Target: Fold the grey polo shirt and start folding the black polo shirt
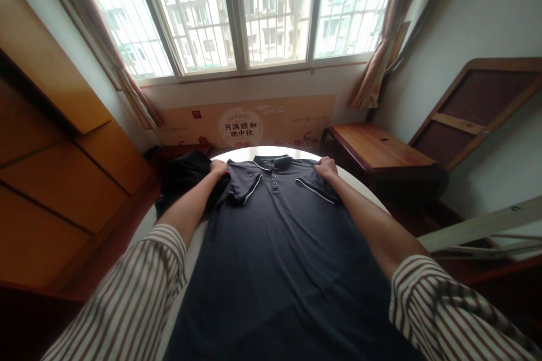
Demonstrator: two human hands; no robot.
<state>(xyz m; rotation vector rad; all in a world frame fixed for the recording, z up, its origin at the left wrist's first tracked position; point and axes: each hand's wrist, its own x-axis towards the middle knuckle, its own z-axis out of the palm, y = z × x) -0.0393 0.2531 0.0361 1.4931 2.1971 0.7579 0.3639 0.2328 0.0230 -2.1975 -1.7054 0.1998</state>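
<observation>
A dark navy polo shirt [279, 237] lies front side up on a round white table [368, 192], its collar at the far edge and its body stretching toward me. White piping edges the collar and both short sleeves, which are turned inward over the chest. My left hand [219, 167] is closed on the shirt at its left shoulder. Over at the right shoulder, my right hand [326, 168] grips the fabric with bent fingers. A crumpled black cloth [186, 177] rests on the table beside my left hand.
Behind the table, a printed banner [190, 121] covers the wall under a barred window [275, 11]. A low wooden table [376, 144] stands at the back right, near a framed panel [478, 101] leaning on the wall. Wooden cabinets [55, 180] line the left side.
</observation>
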